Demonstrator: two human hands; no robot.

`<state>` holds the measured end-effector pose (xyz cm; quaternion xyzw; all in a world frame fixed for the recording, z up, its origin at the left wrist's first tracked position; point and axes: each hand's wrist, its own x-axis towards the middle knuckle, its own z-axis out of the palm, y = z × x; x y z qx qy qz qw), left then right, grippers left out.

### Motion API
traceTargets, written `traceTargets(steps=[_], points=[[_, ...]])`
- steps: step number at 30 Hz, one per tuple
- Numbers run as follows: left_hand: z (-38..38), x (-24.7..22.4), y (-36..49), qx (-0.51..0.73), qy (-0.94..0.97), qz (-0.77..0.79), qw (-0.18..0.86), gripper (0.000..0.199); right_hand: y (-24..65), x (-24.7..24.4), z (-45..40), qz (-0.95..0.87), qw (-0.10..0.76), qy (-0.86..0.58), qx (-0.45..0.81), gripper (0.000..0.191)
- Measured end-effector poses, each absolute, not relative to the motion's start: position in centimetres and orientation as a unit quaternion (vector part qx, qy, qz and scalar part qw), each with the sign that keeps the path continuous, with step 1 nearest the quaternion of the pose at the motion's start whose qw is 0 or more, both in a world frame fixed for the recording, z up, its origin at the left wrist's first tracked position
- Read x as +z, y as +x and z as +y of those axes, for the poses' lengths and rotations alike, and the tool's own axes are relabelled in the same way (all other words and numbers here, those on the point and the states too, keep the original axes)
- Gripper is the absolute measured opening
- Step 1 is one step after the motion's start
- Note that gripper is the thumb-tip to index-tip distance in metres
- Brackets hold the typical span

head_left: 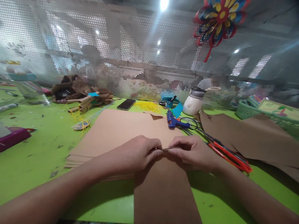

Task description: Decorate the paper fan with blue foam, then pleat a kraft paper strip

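A strip of brown kraft paper (164, 193) hangs toward me over the front of the green table, its far edge raised between my hands. My left hand (142, 152) pinches that edge between thumb and fingers. Close beside it, my right hand (189, 152) pinches the same edge, thumb nearest me. The edge looks thin and seen end-on; whether it is folded or rolled I cannot tell. Beneath my hands lies a stack of brown paper sheets (112, 130). Scissors with red-orange handles (230, 155) rest right of my right hand.
Beyond the stack are a blue glue gun (174, 121), a phone (126, 104), yellow shredded paper (149, 106) and a white bottle (193, 101). More brown paper (252, 137) and a green basket (244, 109) are at right. A purple object (16, 137) sits left. A perforated panel (140, 46) stands behind.
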<state>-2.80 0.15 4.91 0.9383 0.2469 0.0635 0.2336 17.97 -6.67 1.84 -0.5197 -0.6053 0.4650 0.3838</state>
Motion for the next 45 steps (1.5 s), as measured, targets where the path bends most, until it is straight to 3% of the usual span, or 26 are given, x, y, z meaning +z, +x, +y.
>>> traceTargets(steps=[5,20,27,36,39,45], points=[[-0.4,5.1,-2.8,0.065,0.943,0.235,0.225,0.032,17.5,2.8,-7.2,-0.657,0.339,-0.529,0.416,0.031],[2.5,5.8,-3.4,0.022,0.901,0.185,0.390,0.025,19.1,0.9,-6.1,-0.535,0.378,-0.482,0.582,0.035],[2.8,5.5,-3.3,0.033,0.890,0.217,0.399,0.028,18.7,1.4,-6.2,-0.618,0.316,-0.520,0.498,0.035],[4.3,5.3,-4.4,-0.022,0.862,0.200,0.466,0.028,19.4,1.0,-5.9,-0.589,0.317,-0.511,0.540,0.036],[4.3,5.2,-4.3,-0.023,0.833,0.196,0.517,0.028,19.4,1.3,-5.9,-0.552,0.362,-0.504,0.557,0.036],[4.3,4.9,-4.3,-0.008,0.768,0.187,0.612,0.024,19.8,1.6,-5.6,-0.546,0.421,-0.545,0.477,0.036]])
